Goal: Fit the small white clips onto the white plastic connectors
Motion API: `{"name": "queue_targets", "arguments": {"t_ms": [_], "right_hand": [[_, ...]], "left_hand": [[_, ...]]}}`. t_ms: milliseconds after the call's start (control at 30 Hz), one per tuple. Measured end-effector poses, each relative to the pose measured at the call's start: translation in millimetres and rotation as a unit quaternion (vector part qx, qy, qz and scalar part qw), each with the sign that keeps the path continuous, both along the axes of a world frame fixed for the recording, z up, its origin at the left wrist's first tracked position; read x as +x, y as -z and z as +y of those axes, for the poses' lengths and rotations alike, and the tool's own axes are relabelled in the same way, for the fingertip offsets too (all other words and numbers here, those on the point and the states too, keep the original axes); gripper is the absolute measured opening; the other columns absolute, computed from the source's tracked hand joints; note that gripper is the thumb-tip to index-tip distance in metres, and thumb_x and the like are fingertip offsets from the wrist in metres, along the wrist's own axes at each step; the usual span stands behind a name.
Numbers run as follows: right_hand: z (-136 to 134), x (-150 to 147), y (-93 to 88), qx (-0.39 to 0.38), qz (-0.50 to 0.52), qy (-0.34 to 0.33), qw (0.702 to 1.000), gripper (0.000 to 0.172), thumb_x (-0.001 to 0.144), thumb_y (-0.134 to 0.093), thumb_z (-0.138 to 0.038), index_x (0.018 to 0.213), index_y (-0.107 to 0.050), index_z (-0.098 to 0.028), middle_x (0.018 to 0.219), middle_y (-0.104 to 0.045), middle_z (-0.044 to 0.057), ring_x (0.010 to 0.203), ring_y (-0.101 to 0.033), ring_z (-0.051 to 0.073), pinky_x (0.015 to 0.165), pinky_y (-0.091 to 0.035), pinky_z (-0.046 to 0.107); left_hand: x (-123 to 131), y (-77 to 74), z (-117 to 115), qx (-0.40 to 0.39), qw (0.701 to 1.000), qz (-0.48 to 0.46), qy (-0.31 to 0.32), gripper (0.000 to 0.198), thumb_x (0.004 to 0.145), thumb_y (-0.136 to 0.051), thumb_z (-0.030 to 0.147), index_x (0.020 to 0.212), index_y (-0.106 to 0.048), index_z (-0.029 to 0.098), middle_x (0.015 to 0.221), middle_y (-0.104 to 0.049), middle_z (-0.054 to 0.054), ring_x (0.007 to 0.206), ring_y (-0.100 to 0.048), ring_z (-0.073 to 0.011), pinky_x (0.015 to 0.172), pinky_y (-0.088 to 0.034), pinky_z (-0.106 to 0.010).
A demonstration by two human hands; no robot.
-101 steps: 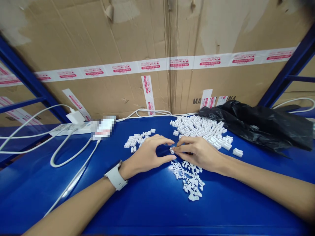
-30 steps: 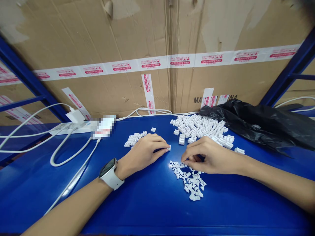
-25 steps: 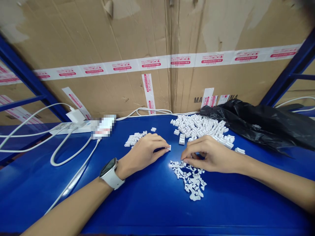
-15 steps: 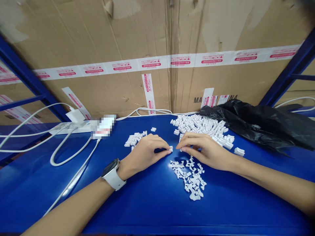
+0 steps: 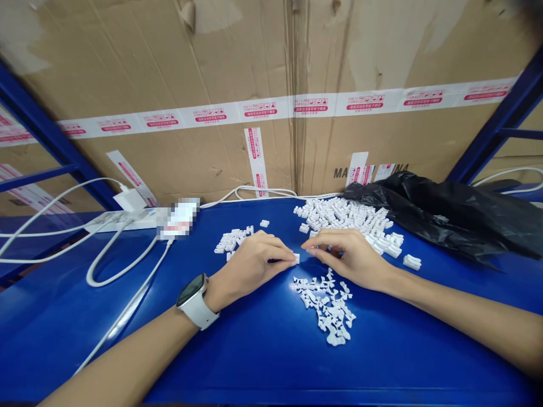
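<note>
My left hand (image 5: 250, 265), with a white watch (image 5: 196, 301) on the wrist, pinches a small white plastic block (image 5: 296, 258) against the blue table (image 5: 237, 350). My right hand (image 5: 350, 257) has its fingertips pinched together right beside that block; what they hold is too small to name. Just below both hands lies a heap of small white clip-shaped pieces (image 5: 328, 305). A large pile of white blocks (image 5: 348, 221) sits behind my right hand. A smaller group of white blocks (image 5: 232, 239) lies behind my left hand.
A crumpled black plastic bag (image 5: 449, 217) lies at the back right. White cables (image 5: 114, 265) and a power strip (image 5: 127, 220) occupy the left side. Taped cardboard (image 5: 271, 102) forms the back wall, with blue shelf posts (image 5: 500, 118) at both sides.
My right hand has come up from the heap of clip pieces and moved left to meet my left hand's block. My left hand has stayed put, still pinching the block.
</note>
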State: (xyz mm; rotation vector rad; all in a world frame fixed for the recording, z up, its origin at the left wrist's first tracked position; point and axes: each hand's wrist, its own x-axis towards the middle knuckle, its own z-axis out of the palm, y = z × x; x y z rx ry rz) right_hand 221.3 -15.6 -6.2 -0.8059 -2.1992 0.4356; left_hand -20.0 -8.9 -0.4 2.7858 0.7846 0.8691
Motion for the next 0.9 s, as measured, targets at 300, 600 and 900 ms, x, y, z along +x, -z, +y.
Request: {"name": "queue_targets", "arguments": {"t_ms": [300, 600, 900], "right_hand": [[0, -1, -1.1, 0.011, -0.005, -0.021, 1.000, 0.014, 0.087, -0.062, -0.012, 0.090, -0.074, -0.018, 0.077, -0.071, 0.002, 0.060, -0.061, 0.009, 0.053, -0.046, 0.020], [1, -2, 0.0, 0.016, -0.020, -0.056, 0.998, 0.011, 0.089, -0.064, -0.016, 0.086, -0.075, -0.017, 0.080, -0.073, 0.003, 0.068, -0.065, 0.011, 0.060, -0.049, 0.022], [-1, -1, 2.9, 0.030, -0.037, -0.012, 0.999, 0.009, 0.090, -0.065, -0.017, 0.088, -0.074, -0.016, 0.080, -0.069, 0.003, 0.062, -0.058, 0.010, 0.057, -0.046, 0.022]], "left_hand": [[7, -2.6, -5, -0.088, 0.996, -0.008, -0.024, 0.014, 0.091, -0.066, 0.024, 0.104, -0.072, 0.023, 0.087, -0.074, 0.002, 0.073, -0.066, -0.0117, 0.072, -0.049, -0.027], [9, -2.8, -4, -0.173, 0.983, -0.051, -0.029, 0.022, 0.086, -0.070, 0.021, 0.108, -0.068, 0.021, 0.093, -0.075, 0.002, 0.068, -0.063, -0.0087, 0.073, -0.050, -0.023], [11, -4.4, -5, -0.182, 0.981, -0.052, -0.040, 0.019, 0.086, -0.071, 0.022, 0.105, -0.071, 0.021, 0.090, -0.075, 0.002, 0.068, -0.063, -0.0088, 0.071, -0.050, -0.023]]}}
